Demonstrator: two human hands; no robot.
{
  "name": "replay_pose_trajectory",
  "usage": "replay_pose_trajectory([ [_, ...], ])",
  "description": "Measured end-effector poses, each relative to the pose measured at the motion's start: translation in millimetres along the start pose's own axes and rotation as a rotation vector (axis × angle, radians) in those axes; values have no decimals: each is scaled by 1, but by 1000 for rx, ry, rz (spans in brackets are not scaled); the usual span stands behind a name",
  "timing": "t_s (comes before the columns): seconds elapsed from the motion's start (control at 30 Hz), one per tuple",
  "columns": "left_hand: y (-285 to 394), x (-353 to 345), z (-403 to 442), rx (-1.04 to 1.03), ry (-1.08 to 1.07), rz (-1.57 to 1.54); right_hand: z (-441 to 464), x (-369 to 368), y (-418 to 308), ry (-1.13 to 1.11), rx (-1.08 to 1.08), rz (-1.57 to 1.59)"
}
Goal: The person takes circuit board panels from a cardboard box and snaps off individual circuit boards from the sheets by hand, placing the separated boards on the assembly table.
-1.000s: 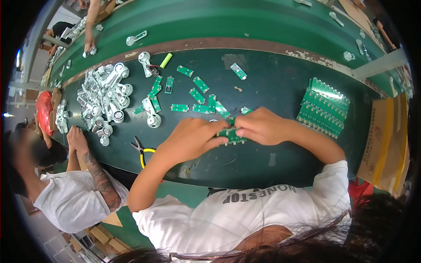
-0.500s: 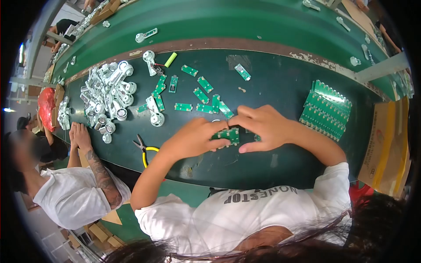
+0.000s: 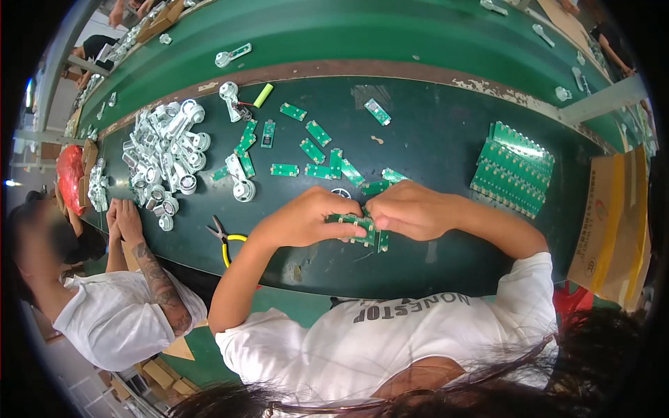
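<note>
Showing between both grips, green circuit boards (image 3: 367,228) are pinched by the left hand (image 3: 306,219) and the right hand (image 3: 412,212).

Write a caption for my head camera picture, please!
Left hand and right hand grip green circuit boards over a dark table.

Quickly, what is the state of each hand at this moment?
Left hand: closed, holding a green circuit-board panel.
Right hand: closed, pinching a narrow green board at the panel's end.
</note>
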State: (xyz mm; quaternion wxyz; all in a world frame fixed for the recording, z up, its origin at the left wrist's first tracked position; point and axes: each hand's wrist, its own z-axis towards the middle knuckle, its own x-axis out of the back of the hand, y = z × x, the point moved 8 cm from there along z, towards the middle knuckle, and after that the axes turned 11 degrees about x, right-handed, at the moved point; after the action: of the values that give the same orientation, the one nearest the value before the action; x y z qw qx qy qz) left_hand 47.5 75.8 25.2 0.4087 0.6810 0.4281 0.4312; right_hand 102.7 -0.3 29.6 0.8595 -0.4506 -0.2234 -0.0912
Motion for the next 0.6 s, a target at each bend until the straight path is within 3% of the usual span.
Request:
replay_pose_trajectory([
  [0.07,2,4,-2,11,92,120,-2,9,10,-108,-109,-199],
  [0.13,11,9,-6,12,268,382,7,20,2,-52,-71,-424],
  [0.23,18,6,-5,-88,379,445,8,10,0,-94,-53,-491],
  [0.33,4,14,-8,37,293,256,1,7,9,-152,-75,-340],
  [0.43,0,7,-9,-28,192,79,3,0,-1,-118,-9,-94],
  [0.6,-2,5,-6,-28,127,64,2,5,0,-29,-68,-58],
])
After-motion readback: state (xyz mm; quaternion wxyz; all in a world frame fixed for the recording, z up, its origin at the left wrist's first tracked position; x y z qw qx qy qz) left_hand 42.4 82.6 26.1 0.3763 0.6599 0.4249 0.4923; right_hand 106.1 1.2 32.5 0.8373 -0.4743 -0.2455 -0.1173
